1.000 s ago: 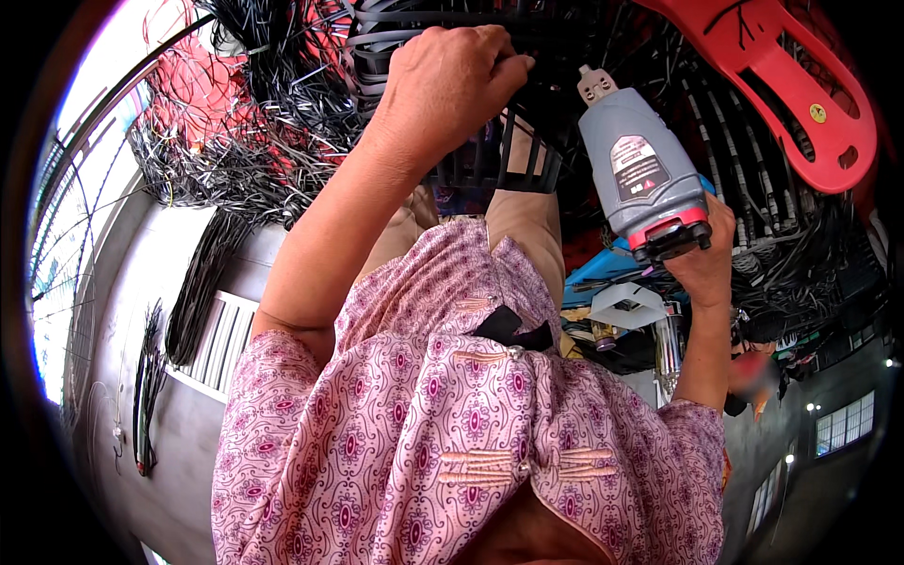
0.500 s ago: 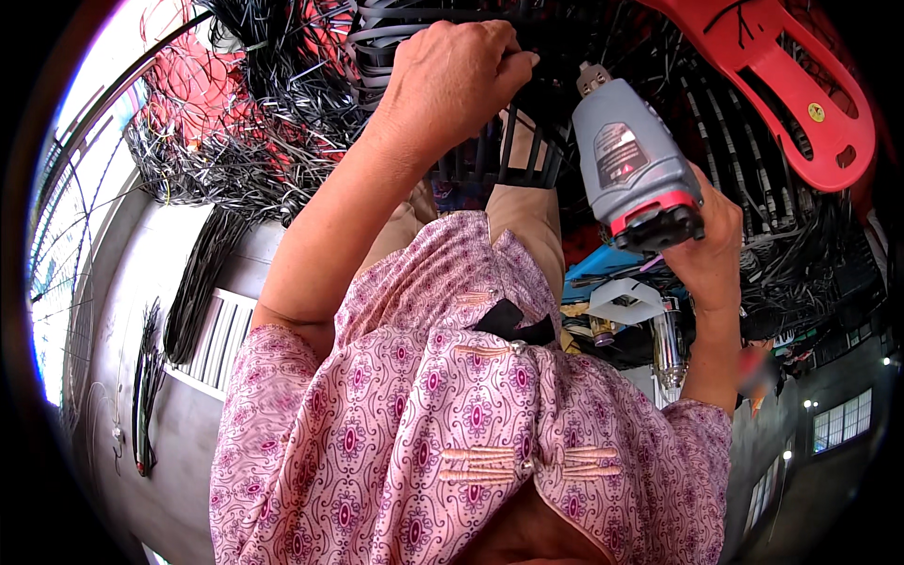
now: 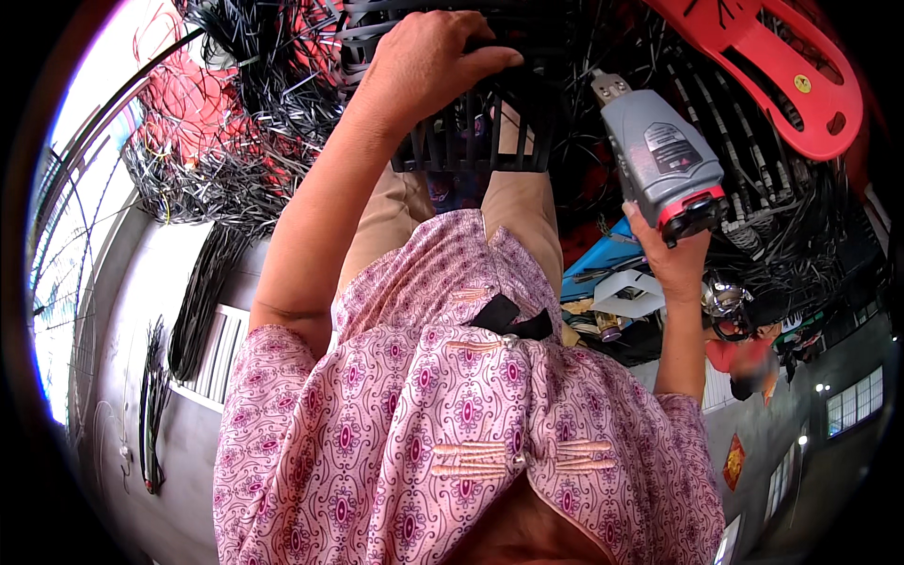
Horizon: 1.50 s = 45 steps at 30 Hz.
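Observation:
A dark openwork basket [image 3: 471, 155] of black plastic strips sits in front of my knees. My left hand [image 3: 419, 61] is over its upper part, fingers curled onto the strips and thumb held out to the right; the fingertips are partly hidden. My right hand [image 3: 676, 254] is behind and below a grey-and-red power tool [image 3: 664, 146] with a metal nose. My thumb lies along its near side, and the tool's body hides the other fingers. The tool is to the right of the basket, its nose pointing away from me.
Tangled black plastic strips [image 3: 226, 174] heap at the left over something red. A slotted red plastic piece [image 3: 800, 85] stands at the far right, near more strips [image 3: 810, 226]. A white box-like item [image 3: 628, 294] lies below the tool. Another person [image 3: 744, 363] is at the right.
The power tool and my right hand have shifted to the right, away from the basket. My left hand has moved slightly left, its thumb now further from the fingers, and more of the basket shows.

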### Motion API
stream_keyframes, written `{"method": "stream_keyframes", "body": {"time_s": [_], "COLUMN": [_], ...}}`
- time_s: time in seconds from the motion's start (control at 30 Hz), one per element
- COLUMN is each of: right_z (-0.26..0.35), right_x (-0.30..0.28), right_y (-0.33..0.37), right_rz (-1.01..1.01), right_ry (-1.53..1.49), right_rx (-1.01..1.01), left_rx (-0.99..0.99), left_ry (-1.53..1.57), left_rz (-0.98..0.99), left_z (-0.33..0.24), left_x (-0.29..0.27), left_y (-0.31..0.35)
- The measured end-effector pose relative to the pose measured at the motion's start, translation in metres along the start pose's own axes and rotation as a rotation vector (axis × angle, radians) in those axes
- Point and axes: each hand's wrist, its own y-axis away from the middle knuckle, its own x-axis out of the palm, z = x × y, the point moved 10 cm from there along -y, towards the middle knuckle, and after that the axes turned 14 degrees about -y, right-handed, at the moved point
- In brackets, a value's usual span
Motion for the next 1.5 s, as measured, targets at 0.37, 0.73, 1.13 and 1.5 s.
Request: {"method": "stream_keyframes", "body": {"time_s": [0.37, 0.73, 1.13, 1.5], "right_z": [-0.01, 0.038, 0.043, 0.057], "right_x": [0.006, 0.008, 0.005, 0.005], "right_y": [0.011, -0.028, -0.031, -0.048], "right_rz": [-0.169, 0.032, 0.053, 0.125], "right_ry": [-0.249, 0.194, 0.199, 0.281], "right_rx": [0.056, -0.241, -0.263, -0.307], "left_rx": [0.043, 0.033, 0.05, 0.049], "left_ry": [-0.04, -0.18, -0.209, -0.191], "left_rz": [-0.016, -0.027, -0.088, -0.103], "left_z": [-0.003, -0.004, -0.006, -0.008], "left_x": [0.01, 0.014, 0.011, 0.009], "left_y": [-0.001, 0.001, -0.001, -0.001]}}
